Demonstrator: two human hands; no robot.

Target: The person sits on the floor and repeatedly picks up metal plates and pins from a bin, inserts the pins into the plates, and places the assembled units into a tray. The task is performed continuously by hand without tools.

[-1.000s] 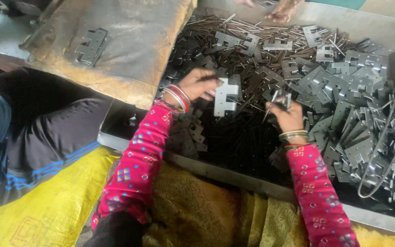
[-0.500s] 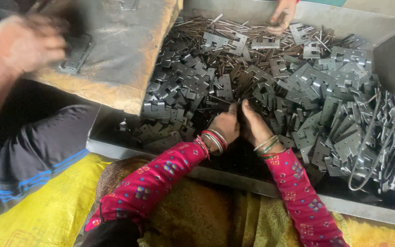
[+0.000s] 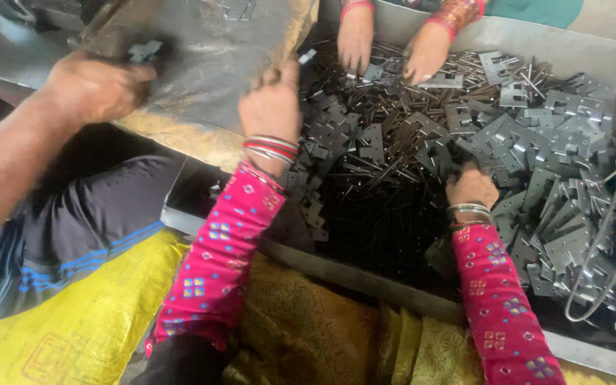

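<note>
Left hand point(image 3: 272, 100) is raised at the bin's far-left edge, fingers curled around a small metal piece point(image 3: 307, 55). Right hand point(image 3: 470, 187) digs knuckles-up into the stamped plates point(image 3: 536, 142); its grip cannot be told. Advisable: lift one plate clear of the loose pins point(image 3: 365, 167) before pulling.

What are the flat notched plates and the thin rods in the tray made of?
Notched plates: likely stamped sheet steel, dull grey with a soft sheen, thin cut edges. Thin rods: probably steel wire or pins, darker and straight. Tray: seemingly bare grey sheet metal, matte.
</note>
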